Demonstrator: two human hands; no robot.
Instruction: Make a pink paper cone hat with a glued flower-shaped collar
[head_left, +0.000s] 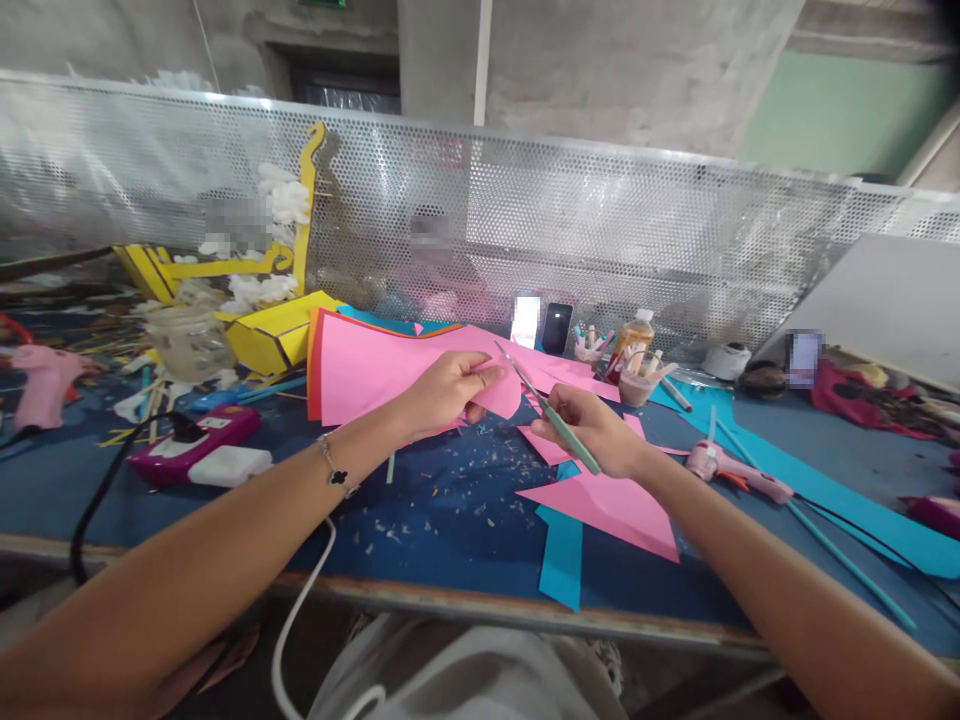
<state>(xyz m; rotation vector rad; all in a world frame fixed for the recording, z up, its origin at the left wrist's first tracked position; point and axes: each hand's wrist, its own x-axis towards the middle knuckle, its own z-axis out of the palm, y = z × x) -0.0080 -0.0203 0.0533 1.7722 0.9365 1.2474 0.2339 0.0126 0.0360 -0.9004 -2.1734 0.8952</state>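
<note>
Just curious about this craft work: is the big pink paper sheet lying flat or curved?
Curved: the left hand holds the big pink paper sheet bowed at its corner.

The light I worked in was bright but soft, spread widely with no single source I could pick out. Glare washed out the left end of the perforated metal screen [112, 170], and the yellow frame [304, 190] threw a dark shadow across it. The pink paper [397, 370] stayed sharp, with only faint shading. The wide lens bowed the table edge [450, 590] and stretched my left forearm [172, 570] toward the bottom corner. The top right corner of the picture darkened, and blocky pixelated patches [431, 240] blurred a few spots in front of the screen.
</note>
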